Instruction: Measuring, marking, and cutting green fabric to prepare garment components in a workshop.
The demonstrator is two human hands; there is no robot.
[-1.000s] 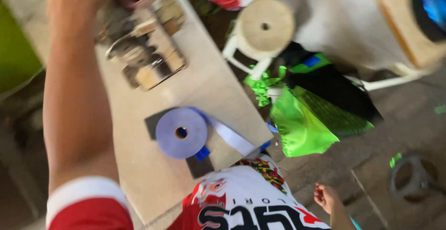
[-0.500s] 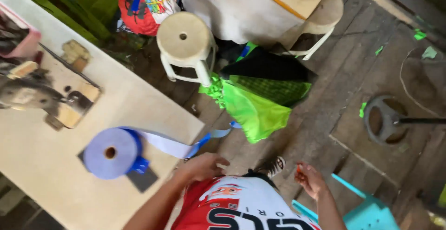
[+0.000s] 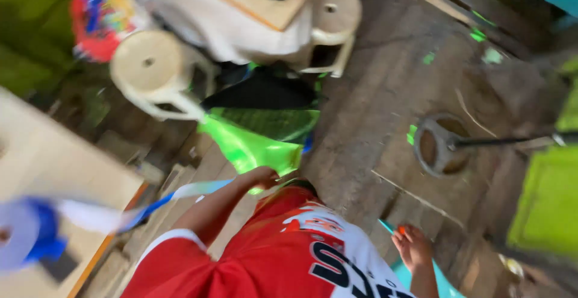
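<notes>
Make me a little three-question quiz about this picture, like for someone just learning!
1. True or false: the right hand holds the pale ribbon.
2. What colour is the ribbon roll on the table? A red, B blue, C yellow.
3. Fill in: the shiny cloth just beyond the left hand is ____.
Key: 1 false; 2 B; 3 green.

Home craft workshop: worktable (image 3: 72,171), ribbon roll (image 3: 18,238), plastic stools (image 3: 150,69).
</notes>
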